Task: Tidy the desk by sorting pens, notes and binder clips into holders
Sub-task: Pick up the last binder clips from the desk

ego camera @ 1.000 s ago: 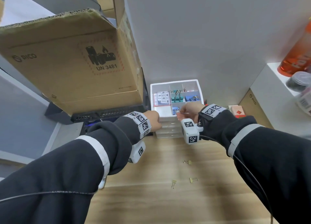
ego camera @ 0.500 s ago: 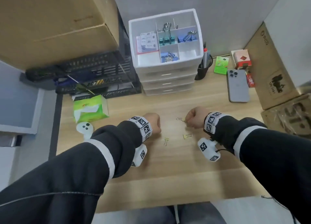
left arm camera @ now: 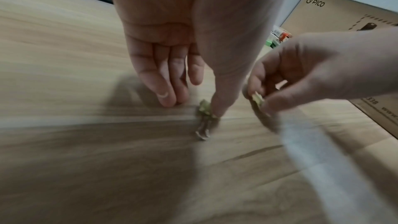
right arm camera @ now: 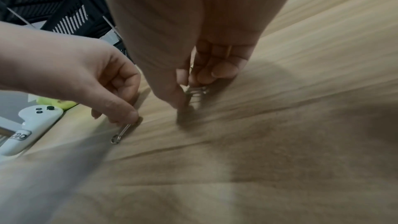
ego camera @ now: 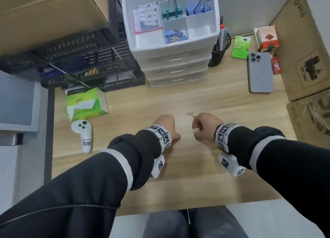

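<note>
Small gold binder clips lie on the wooden desk (ego camera: 196,166). My left hand (left arm camera: 212,111) pinches one gold clip (left arm camera: 203,108) against the desk, its wire handles pointing toward me. My right hand (right arm camera: 186,91) pinches a second gold clip (right arm camera: 194,89) just above the wood; in the head view it shows under that hand (ego camera: 196,130). A third gold clip (ego camera: 192,114) lies free just beyond my right knuckles. The white drawer organizer (ego camera: 201,39) stands at the back, with notes (ego camera: 147,17), a teal clip (ego camera: 171,12) and blue clips (ego camera: 174,36) in its top compartments.
A black mesh pen cup (ego camera: 218,53) stands right of the organizer, then a green pad (ego camera: 241,47) and a phone (ego camera: 260,73). Cardboard boxes (ego camera: 307,59) line the right side. Black mesh trays (ego camera: 80,59), a green tissue box (ego camera: 85,103) and a white controller (ego camera: 83,132) sit at left.
Both hands came down from the organizer's top to the desk near me. Each now pinches one of the loose gold clips. The view has tilted down.
</note>
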Demonstrator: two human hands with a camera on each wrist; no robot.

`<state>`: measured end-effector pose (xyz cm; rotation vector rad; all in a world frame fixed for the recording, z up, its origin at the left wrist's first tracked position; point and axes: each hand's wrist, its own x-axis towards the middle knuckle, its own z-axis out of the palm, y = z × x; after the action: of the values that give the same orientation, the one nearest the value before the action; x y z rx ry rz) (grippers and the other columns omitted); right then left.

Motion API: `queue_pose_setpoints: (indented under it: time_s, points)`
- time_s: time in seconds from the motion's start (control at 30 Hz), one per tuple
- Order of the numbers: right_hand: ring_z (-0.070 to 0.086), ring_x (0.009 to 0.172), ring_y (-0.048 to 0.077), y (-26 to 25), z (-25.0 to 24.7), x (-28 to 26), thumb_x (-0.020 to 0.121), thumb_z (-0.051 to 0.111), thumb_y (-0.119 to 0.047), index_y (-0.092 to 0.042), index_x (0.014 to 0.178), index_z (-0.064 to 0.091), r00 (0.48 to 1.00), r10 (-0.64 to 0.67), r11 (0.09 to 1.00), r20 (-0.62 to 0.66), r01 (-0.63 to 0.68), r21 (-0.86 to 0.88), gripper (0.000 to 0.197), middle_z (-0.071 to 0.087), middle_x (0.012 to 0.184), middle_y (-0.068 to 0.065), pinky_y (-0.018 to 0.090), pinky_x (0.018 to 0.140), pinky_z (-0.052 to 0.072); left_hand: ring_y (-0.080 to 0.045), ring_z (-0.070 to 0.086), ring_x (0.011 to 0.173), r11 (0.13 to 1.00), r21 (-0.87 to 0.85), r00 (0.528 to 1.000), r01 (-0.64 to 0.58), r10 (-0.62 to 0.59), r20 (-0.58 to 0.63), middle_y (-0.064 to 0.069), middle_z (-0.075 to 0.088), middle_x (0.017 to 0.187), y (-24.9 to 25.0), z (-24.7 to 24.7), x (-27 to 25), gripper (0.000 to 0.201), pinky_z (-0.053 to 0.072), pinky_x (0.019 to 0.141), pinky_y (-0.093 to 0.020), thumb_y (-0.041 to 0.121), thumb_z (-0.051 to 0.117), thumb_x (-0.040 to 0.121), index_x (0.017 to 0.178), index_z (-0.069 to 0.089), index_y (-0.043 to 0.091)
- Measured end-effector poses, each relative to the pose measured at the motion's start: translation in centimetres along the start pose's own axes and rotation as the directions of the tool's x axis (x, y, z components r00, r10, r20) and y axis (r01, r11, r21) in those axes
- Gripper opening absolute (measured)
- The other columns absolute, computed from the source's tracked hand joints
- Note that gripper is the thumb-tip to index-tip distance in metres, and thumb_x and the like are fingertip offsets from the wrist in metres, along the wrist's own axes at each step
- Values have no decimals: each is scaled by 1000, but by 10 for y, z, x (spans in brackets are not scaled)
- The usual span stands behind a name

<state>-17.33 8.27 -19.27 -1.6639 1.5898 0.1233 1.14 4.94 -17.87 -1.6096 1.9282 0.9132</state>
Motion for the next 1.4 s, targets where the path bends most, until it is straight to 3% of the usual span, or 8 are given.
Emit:
queue_pose_setpoints:
  time_s: [0.2,0.4,0.8,0.93,1.07,1.17,1.3,1.4]
  points:
    - [54,81,16,4,-20,15,78,63,-13,-19,94,61,965,-48,998,-257,55,21,18,55,88,-6,27,72,41,-22,67,68,999,46,1000,23,-23,18,-6,69,77,5,-3,11,14,53,54,-29,2,70,68,81,69,9]
    - [55,85,21,4,-16,32,79,58,-7,-17,104,62,975,-60,997,-213,68,30,27,52,98,-3,30,80,46,-28,70,84,999,38,999,21,-22,34,-9,72,92,-6,-6,22,17,61,77,-38,3,63,79,90,74,8]
    - [55,90,25,-2,-10,44,82,61,-13,-12,103,60,991,2,1000,-136,-3,-7,21,49,101,3,29,78,43,-25,69,89,998,-65,1000,-2,4,31,-2,72,94,-25,-17,20,18,58,83,-36,16,64,86,69,62,24]
    - [56,79,19,-16,-18,40,83,64,-24,-16,91,61,987,143,969,-67,-125,213,11,58,87,0,27,67,41,-20,67,92,990,-130,999,-47,44,-24,2,72,98,-20,-35,10,11,56,86,-31,9,65,84,81,74,15]
    - [49,40,15,-39,-28,37,92,43,-8,-7,77,62,950,258,637,177,-305,708,24,60,64,11,18,41,35,-14,64,76,968,-225,989,-108,82,-121,5,67,83,-12,-64,-6,14,46,63,-18,11,68,81,90,78,16]
    - [45,43,18,-49,-39,34,89,39,-8,-7,75,60,903,276,471,329,-426,773,25,60,65,12,19,43,33,-10,62,62,941,-289,978,-174,131,-160,-2,74,83,-5,-83,-15,12,42,47,-10,13,76,78,89,78,16]
    - [49,48,18,-63,-56,26,94,39,-29,-8,75,56,899,140,198,414,-435,878,33,56,68,11,20,42,38,-21,73,73,913,-306,956,-269,214,-203,-6,76,79,9,-113,-32,13,61,71,-29,15,85,74,82,75,16]
    - [51,44,15,-79,-75,20,98,41,-35,-10,77,58,914,22,181,404,-401,898,37,54,66,9,17,40,36,-14,72,67,915,-261,943,-309,260,-206,0,76,72,18,-132,-45,13,60,72,-30,15,87,74,79,75,14]
